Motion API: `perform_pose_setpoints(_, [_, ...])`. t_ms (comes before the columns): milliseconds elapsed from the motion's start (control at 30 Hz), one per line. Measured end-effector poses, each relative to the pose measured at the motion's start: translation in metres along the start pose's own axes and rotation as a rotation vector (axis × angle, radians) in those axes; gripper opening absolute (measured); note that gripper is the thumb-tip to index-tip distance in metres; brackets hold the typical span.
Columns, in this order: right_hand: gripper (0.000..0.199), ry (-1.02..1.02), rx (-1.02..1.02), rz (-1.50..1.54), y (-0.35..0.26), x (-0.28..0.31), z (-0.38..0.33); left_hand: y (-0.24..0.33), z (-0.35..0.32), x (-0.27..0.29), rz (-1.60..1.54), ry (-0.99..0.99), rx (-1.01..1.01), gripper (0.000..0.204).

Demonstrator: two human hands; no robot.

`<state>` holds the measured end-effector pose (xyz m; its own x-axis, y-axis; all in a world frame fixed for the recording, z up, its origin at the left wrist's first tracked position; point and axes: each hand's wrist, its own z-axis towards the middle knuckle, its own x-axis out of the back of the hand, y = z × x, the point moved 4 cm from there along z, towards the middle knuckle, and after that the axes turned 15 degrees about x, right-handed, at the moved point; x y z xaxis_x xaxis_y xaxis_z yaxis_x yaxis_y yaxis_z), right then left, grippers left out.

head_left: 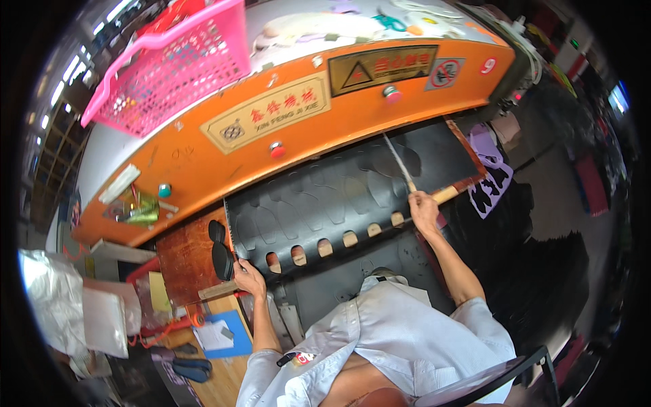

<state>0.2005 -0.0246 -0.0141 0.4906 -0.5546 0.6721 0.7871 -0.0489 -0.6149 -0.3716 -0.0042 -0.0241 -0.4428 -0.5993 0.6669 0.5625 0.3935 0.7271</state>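
A broad black sheet (305, 203) lies under the orange machine, marked with rows of curved sole-shaped outlines and with several rounded cut-outs along its near edge. My right hand (424, 210) is closed around the near end of a long, thin, pale rod-like tool (399, 157), which slants away over the right part of the sheet. At the sheet's near left corner my left hand (249, 277) has its fingers bent closed; what they grip is hidden. Just beyond that hand, two black sole-shaped pieces (222, 261) rest on the reddish-brown board (186, 254).
The orange machine front (298, 95) crosses the far side, with red and green buttons. On its top stand a pink basket (180, 74) and teal-handled scissors (390, 22). Purple cut-out scrap (489, 180) hangs at right; a blue clipboard (227, 336) lies lower left.
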Motion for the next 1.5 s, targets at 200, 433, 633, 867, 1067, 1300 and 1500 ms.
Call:
perform_pose_setpoints(200, [0.059,0.002,0.239,0.12,-0.114,-0.042,0.037,-0.037,-0.064,0.049,0.002,0.039,0.066,0.033])
perform_pose_setpoints(433, [0.073,-0.304,0.268,0.013,-0.194,-0.157,0.049,-0.087,-0.122,0.099,0.023,-0.067,0.179,0.032])
perform_pose_setpoints(633, [0.055,-0.28,-0.139,0.65,-0.141,-0.099,0.04,-0.107,-0.152,0.124,0.0,-0.129,0.282,0.035])
perform_pose_setpoints(867, [0.057,-0.138,0.284,0.142,-0.136,-0.09,0.054,-0.104,-0.147,0.124,0.06,-0.141,0.356,0.04])
perform_pose_setpoints(1067, [0.056,-0.108,0.323,0.088,-0.135,-0.126,0.063,-0.088,-0.129,0.102,-0.023,-0.105,0.268,0.036])
perform_pose_setpoints(1300, [0.032,0.072,0.223,0.294,-0.091,-0.07,0.098,-0.057,-0.092,0.066,0.014,0.031,0.088,0.03])
perform_pose_setpoints(1500, [0.021,0.428,0.038,0.615,-0.064,0.002,0.168,-0.022,-0.046,0.027,-0.043,0.091,0.05,0.031])
